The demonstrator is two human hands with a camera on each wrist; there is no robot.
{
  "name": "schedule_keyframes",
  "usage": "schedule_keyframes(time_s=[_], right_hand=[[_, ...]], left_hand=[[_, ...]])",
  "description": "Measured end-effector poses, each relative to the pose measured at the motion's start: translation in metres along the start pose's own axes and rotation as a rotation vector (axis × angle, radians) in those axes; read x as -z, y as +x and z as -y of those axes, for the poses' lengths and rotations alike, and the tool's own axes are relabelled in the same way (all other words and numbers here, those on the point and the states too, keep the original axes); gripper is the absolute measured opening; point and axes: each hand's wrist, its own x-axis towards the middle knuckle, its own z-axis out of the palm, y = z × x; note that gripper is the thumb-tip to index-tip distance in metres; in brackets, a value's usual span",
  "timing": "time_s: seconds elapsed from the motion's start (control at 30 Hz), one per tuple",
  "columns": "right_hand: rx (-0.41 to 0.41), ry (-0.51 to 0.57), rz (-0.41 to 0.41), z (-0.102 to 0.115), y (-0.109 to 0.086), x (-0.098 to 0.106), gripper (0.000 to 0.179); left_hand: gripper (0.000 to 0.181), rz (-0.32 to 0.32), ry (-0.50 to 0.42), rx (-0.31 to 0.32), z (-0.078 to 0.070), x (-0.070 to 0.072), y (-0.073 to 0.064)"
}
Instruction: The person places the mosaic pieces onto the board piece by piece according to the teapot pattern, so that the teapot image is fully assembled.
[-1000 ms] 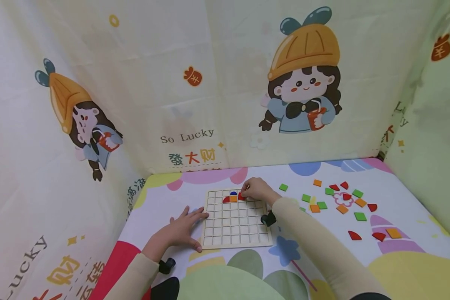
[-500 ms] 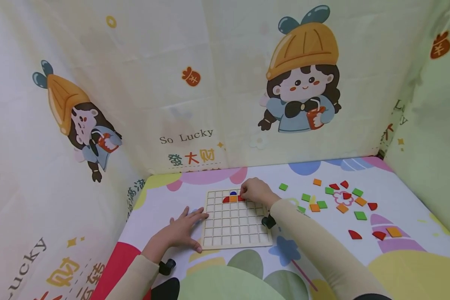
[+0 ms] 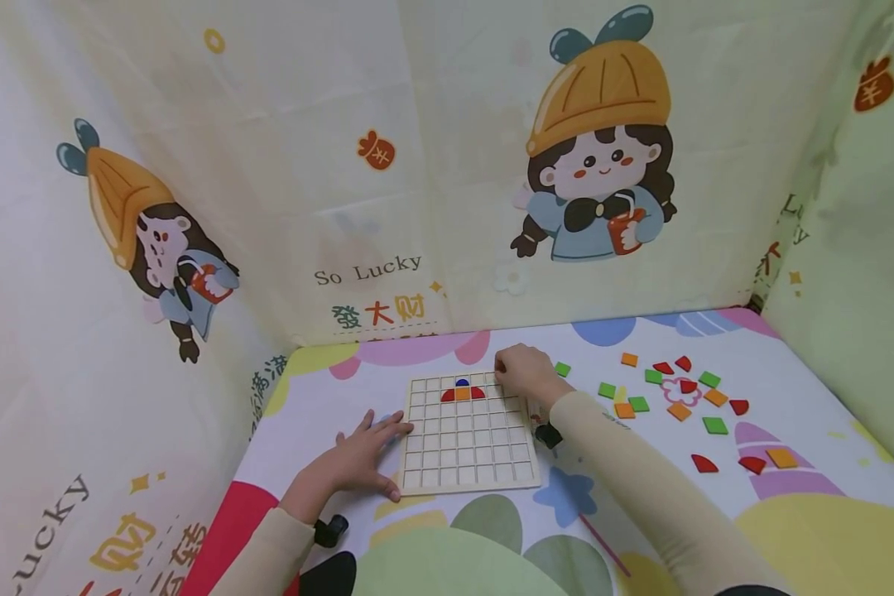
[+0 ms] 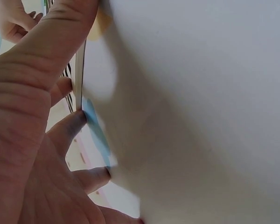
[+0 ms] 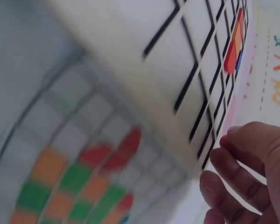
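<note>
A pale wooden grid board [image 3: 468,457] lies on the table. Near its far edge, an orange square [image 3: 463,394] sits between two red quarter-round pieces, with a small blue piece [image 3: 462,383] just behind it. My left hand [image 3: 359,455] is spread at the board's left side; in the left wrist view, thumb and fingertips touch its edge. Over the board's far right corner is my right hand [image 3: 527,372]. Its fingers [image 5: 237,170] are loosely bent in the right wrist view, and no piece shows between them.
Green squares [image 3: 715,425], orange squares [image 3: 781,458] and red quarter-rounds [image 3: 704,464] lie scattered right of the board. A blurred card [image 5: 79,175] with a coloured grid pattern shows beside the board in the right wrist view. A printed cloth wall [image 3: 447,182] stands behind the table.
My right hand has let go of the right red quarter-round, now fully visible against the orange square, and moved right to the board's corner. The left hand has stayed in place.
</note>
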Motion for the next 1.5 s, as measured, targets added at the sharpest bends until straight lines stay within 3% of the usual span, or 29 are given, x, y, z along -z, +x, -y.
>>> schedule_keyframes(time_s=[0.23, 0.4, 0.8, 1.07, 1.2, 1.5], right_hand=[[-0.004, -0.141, -0.067, -0.024, -0.006, 0.010, 0.011], [-0.042, -0.183, -0.068, -0.044, -0.013, 0.017, 0.019], [-0.115, -0.074, -0.002, -0.065, -0.026, 0.030, 0.022], [-0.089, -0.015, -0.017, -0.067, -0.028, 0.031, 0.014], [-0.105, -0.014, 0.015, -0.069, -0.026, 0.029, 0.011], [-0.094, 0.006, 0.047, -0.063, -0.019, 0.029, 0.020]], left_hand=[[0.112, -0.005, 0.006, 0.001, 0.001, -0.002, 0.001], [0.112, -0.005, 0.002, -0.001, 0.000, -0.001, 0.000], [0.111, -0.003, 0.002, 0.001, 0.001, -0.001, -0.001], [0.112, -0.001, 0.009, 0.003, -0.002, 0.000, 0.000], [0.111, 0.005, 0.009, 0.008, -0.003, 0.000, 0.000], [0.111, 0.006, 0.008, 0.000, -0.002, 0.001, 0.000]])
